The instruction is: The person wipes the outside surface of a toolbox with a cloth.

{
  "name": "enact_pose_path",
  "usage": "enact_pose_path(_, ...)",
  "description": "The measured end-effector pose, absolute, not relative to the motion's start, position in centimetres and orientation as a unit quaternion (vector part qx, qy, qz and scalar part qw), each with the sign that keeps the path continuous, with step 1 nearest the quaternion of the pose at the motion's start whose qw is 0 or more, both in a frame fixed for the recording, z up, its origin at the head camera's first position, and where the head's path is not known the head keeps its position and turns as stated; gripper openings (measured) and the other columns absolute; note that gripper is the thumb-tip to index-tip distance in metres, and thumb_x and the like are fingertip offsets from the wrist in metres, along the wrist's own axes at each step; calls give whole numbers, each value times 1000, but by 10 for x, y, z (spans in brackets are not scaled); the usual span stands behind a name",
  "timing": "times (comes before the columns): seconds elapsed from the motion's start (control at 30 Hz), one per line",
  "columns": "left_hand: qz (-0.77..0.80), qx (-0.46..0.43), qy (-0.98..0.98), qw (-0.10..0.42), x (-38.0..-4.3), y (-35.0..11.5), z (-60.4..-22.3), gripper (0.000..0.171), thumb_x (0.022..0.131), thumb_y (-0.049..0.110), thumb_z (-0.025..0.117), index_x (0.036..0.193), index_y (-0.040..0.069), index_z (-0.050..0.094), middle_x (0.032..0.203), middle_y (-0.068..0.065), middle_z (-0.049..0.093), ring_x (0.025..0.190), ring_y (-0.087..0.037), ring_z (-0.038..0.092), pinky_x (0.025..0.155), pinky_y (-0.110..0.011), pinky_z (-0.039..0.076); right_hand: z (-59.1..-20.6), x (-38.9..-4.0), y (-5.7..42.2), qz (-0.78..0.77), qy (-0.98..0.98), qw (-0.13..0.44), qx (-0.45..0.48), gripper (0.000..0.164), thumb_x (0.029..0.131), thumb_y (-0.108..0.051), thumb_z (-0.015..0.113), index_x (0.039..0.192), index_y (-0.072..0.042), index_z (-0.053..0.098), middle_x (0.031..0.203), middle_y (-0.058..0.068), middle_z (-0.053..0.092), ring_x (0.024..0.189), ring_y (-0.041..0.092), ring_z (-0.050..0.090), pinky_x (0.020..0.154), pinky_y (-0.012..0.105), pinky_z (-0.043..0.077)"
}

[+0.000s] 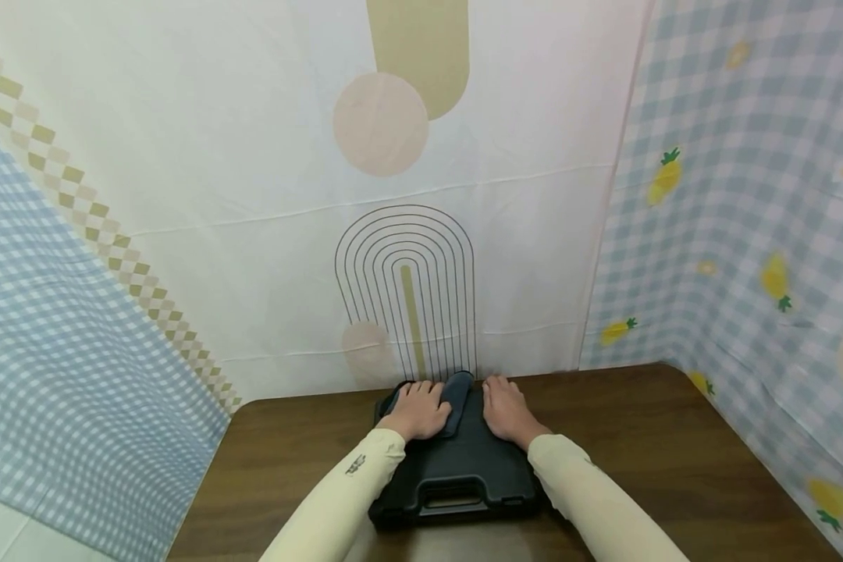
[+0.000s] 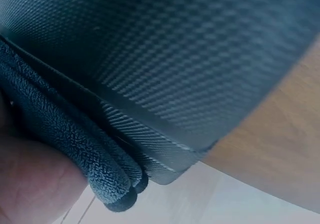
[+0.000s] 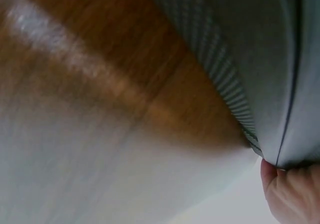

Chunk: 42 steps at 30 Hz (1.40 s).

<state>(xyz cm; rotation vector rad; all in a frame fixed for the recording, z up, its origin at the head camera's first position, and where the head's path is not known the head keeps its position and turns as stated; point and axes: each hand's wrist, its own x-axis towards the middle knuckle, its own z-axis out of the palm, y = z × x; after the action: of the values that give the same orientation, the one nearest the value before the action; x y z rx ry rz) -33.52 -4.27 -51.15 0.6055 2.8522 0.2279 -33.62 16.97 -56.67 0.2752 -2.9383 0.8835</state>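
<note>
A black plastic case (image 1: 457, 460) lies flat, its carrying handle (image 1: 452, 497) towards me. My left hand (image 1: 419, 411) holds a folded dark blue-grey cloth (image 1: 458, 396) against the far left part of the lid. In the left wrist view, the fuzzy fold of that cloth (image 2: 65, 124) lies along the case's finely textured surface (image 2: 175, 49), beside part of my hand (image 2: 40, 179). At the far right of the case my right hand (image 1: 507, 410) grips the edge; the right wrist view shows its bent fingers (image 3: 295, 194) at the case's end.
A brown wooden table (image 1: 302, 445) carries the case, which sits near the back edge. Behind it hangs a pale printed curtain (image 1: 534, 257). Checked cloth hangs to the left (image 1: 77, 336) and right (image 1: 716, 234) of the table.
</note>
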Motion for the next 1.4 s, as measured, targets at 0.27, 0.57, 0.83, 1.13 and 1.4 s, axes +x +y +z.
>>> enact_pose_path(0.27,82,219,967,107,-323,-47,-514,61,117,42,30,170,13,29,177,-18,27,167,-37,22,136,-58,14,-567,-336,170,288,-953,36,90,31,117,-19,35,121,-1,60,121,21,59,110,40,55,98,58,47)
enact_pose_path(0.57,92,232,962,111,-291,-51,-518,66,116,44,30,173,13,16,182,-17,7,171,-34,5,137,-59,7,-567,-335,171,288,-953,44,87,34,117,-19,35,126,0,61,124,22,61,116,43,57,102,60,48)
enact_pose_path(0.83,108,289,947,92,-247,-70,-524,68,116,49,30,173,13,20,182,-17,9,170,-37,8,134,-65,12,-567,-333,170,291,-951,48,89,33,117,-18,36,126,1,61,126,24,62,118,44,57,104,61,47)
enact_pose_path(1.13,37,327,941,78,-196,-92,-525,71,113,52,42,173,23,18,182,-10,11,170,-32,14,132,-63,24,-569,-333,171,301,-949,35,90,34,118,-21,34,127,-1,61,127,21,61,119,43,56,104,59,47)
enact_pose_path(1.4,-23,356,934,-29,-183,-102,-546,76,111,54,49,173,23,20,181,-10,19,167,-31,27,126,-59,36,-567,-333,171,294,-951,41,90,34,118,-20,35,126,0,61,124,21,62,116,42,57,102,59,48)
